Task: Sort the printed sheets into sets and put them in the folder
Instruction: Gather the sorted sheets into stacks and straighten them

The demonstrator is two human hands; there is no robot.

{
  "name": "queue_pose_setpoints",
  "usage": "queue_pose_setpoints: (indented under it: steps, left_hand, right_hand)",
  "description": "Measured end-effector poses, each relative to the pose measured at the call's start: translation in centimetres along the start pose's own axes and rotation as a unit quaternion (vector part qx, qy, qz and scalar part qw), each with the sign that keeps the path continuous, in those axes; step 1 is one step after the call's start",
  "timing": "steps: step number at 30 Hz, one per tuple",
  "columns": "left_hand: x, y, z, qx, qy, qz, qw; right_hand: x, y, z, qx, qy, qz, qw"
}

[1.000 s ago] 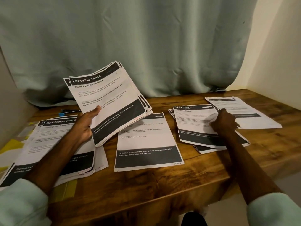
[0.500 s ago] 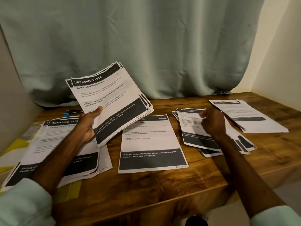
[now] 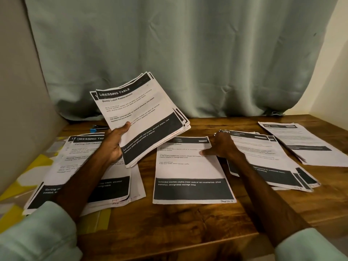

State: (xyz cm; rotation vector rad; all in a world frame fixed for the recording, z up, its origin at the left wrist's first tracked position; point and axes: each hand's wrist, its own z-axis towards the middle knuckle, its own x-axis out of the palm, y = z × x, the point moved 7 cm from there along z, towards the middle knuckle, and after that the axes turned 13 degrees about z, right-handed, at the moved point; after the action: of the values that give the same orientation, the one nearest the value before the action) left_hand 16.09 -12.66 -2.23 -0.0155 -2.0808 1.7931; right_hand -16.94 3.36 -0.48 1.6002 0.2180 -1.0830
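Along the left edge of the brown wooden table (image 3: 188, 227) lies a loose pile of white printed sheets with black header bands (image 3: 84, 166). It overhangs something flat and yellow that may be the folder, though I cannot tell. Above this pile the left hand (image 3: 113, 146) holds up a fanned stack of black-and-white printed sheets headed "Dressing Table" (image 3: 143, 113), thumb on top and fingers curled beneath its lower left corner.

The stack is light but floppy, and its sheets slide on one another and are already splayed. Gripped at one corner it will likely droop and shed pages, so a hold along the long edge, or squaring it on the wood first, looks safer.

At the centre a single white sheet with a black bottom band (image 3: 190, 172) lies flat. The right hand (image 3: 222, 146) rests palm down on its right edge, one digit stretched onto the paper and nothing gripped. A lone sheet is best slid or lifted by an edge.

Further right sit a staggered pile of similar sheets (image 3: 267, 161) and another small pile (image 3: 303, 146).
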Motion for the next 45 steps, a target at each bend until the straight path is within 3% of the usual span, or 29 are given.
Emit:
queue_pose_setpoints:
  steps: [10, 16, 23, 29, 34, 45]
  left_hand:
    - [-0.3, 0.2, 0.3, -0.003, -0.017, 0.005, 1.0]
    - [-0.1, 0.0, -0.1, -0.002, -0.018, 0.011, 1.0]
    - [0.1, -0.2, -0.1, 0.0, -0.023, 0.015, 1.0]
    - [0.1, -0.6, 0.0, 0.022, -0.01, 0.016, 1.0]
    - [0.4, -0.8, 0.1, 0.039, 0.029, 0.005, 0.999]
    - [0.4, -0.6, -0.4, 0.023, 0.002, 0.014, 1.0]
  right_hand:
    - [-0.2, 1.2, 0.0, 0.091, 0.07, -0.005, 0.993]
    - [0.0, 0.6, 0.4, 0.084, 0.081, 0.047, 0.992]
    - [0.9, 0.2, 1.3, 0.014, -0.007, 0.076, 0.997]
    - [-1.5, 0.0, 0.8, -0.011, -0.035, 0.35, 0.936]
    - [-3.5, -1.9, 0.8, -0.03, -0.081, 0.405, 0.91]
    - [-3.6, -2.0, 0.3, -0.034, -0.087, 0.464, 0.881]
